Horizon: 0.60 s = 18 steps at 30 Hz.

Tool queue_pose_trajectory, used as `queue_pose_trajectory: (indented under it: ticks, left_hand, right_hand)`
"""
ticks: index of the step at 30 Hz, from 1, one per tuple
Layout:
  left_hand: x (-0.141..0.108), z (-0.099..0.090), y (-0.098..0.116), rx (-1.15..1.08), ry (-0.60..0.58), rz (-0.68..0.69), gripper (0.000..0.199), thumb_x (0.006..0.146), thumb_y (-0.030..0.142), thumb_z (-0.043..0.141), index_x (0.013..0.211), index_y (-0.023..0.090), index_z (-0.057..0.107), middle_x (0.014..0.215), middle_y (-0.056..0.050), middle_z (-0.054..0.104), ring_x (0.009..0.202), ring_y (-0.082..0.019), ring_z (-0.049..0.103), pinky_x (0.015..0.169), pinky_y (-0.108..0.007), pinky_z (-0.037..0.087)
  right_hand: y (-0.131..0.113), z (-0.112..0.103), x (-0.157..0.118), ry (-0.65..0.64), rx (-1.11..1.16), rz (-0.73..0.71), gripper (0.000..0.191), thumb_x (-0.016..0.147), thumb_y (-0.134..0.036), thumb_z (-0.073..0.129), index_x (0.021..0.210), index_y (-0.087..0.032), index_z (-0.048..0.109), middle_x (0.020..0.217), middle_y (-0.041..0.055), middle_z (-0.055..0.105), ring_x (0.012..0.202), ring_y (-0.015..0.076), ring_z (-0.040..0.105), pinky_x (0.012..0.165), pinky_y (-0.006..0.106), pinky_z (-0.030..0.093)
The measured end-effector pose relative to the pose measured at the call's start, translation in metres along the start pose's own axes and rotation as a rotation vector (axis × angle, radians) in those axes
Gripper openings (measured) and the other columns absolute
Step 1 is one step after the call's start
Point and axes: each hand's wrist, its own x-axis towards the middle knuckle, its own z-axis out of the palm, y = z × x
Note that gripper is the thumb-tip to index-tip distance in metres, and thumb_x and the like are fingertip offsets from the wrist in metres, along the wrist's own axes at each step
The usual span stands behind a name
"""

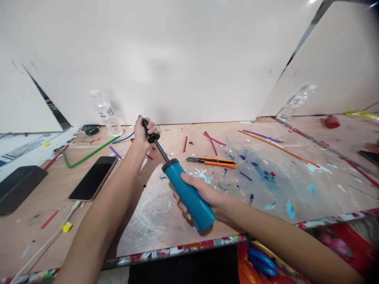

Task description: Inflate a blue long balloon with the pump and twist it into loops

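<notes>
A teal hand air pump [189,195] with a black handle is held at a slant over the table. My left hand [144,132] is closed around its black handle at the upper end, and a small bluish tip shows beside that hand. A length of the dark rod is out between the handle and the barrel. Wrapped round the barrel is my right hand [198,191], thumb on top and fingers underneath. Beyond the pump lies an orange utility knife [220,162], flat on the table. A folded pink strip [211,142] rests behind the knife.
On the left lie a phone [93,178] on a white cable, a dark box [20,187] and a bent green strip [89,154]. Plastic bottles [108,116] lean at the white back panel [177,71]. A long orange strip [281,149] lies right. Balloons [262,261] sit below the front edge.
</notes>
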Motion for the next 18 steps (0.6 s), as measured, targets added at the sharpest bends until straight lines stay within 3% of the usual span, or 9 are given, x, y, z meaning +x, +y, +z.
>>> queue_pose_trajectory:
  ticks: [4, 9, 13, 18]
  left_hand:
    - [0.0, -0.003, 0.012, 0.003, 0.03, 0.013, 0.022, 0.093, 0.023, 0.036, 0.074, 0.017, 0.047, 0.054, 0.004, 0.048, 0.038, -0.004, 0.043, 0.039, -0.015, 0.036]
    - [-0.002, -0.005, 0.004, -0.032, -0.014, 0.025, 0.025, 0.093, 0.021, 0.037, 0.069, 0.018, 0.044, 0.047, 0.006, 0.036, 0.033, -0.004, 0.035, 0.033, -0.015, 0.028]
    - [-0.004, -0.002, -0.005, -0.064, -0.052, 0.037, 0.029, 0.093, 0.022, 0.038, 0.064, 0.018, 0.039, 0.046, 0.007, 0.031, 0.031, -0.003, 0.032, 0.032, -0.015, 0.024]
    - [-0.008, -0.001, -0.02, -0.069, -0.023, 0.011, 0.026, 0.094, 0.02, 0.038, 0.068, 0.017, 0.04, 0.05, 0.008, 0.034, 0.031, -0.002, 0.032, 0.031, -0.015, 0.021]
  right_hand:
    - [0.004, -0.002, 0.003, -0.035, -0.001, 0.008, 0.054, 0.089, -0.067, 0.035, 0.087, -0.015, 0.051, 0.059, 0.001, 0.056, 0.045, 0.0117, 0.056, 0.044, 0.022, 0.047]
    - [0.009, -0.009, 0.007, -0.012, -0.035, 0.024, 0.059, 0.089, -0.067, 0.03, 0.081, -0.013, 0.053, 0.056, 0.0028, 0.056, 0.045, 0.0128, 0.056, 0.044, 0.024, 0.048]
    - [0.014, -0.009, 0.009, -0.021, -0.035, -0.044, 0.053, 0.09, -0.064, 0.036, 0.084, -0.015, 0.052, 0.059, 0.0012, 0.057, 0.045, 0.0129, 0.057, 0.043, 0.024, 0.049]
    - [0.016, -0.007, 0.007, 0.028, -0.008, -0.096, 0.045, 0.092, -0.06, 0.038, 0.087, -0.016, 0.049, 0.063, 0.0008, 0.059, 0.046, 0.0131, 0.058, 0.044, 0.025, 0.05]
